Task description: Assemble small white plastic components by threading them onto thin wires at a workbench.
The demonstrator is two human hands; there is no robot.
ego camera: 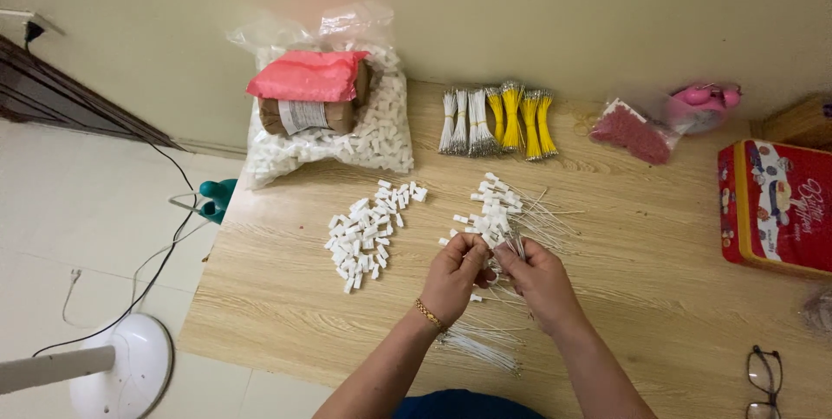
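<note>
Head view shows a wooden table (286, 298) with a big clear bag of white plastic caps (381, 133) at the back, a loose pile of the same caps (368, 233) in front of it, and a heap of finished white wires (511, 211) just beyond the hands. Both the left hand (452, 279) and right hand (539, 280) are pinched shut together on one thin wire, seemingly mid-fitting of a cap; seating it likely calls for a steady, straight push.

Both forearms reach up from below; the left hand (452, 279) and right hand (539, 280) meet at centre, fingers curled, fingertips pinched close together.
</note>
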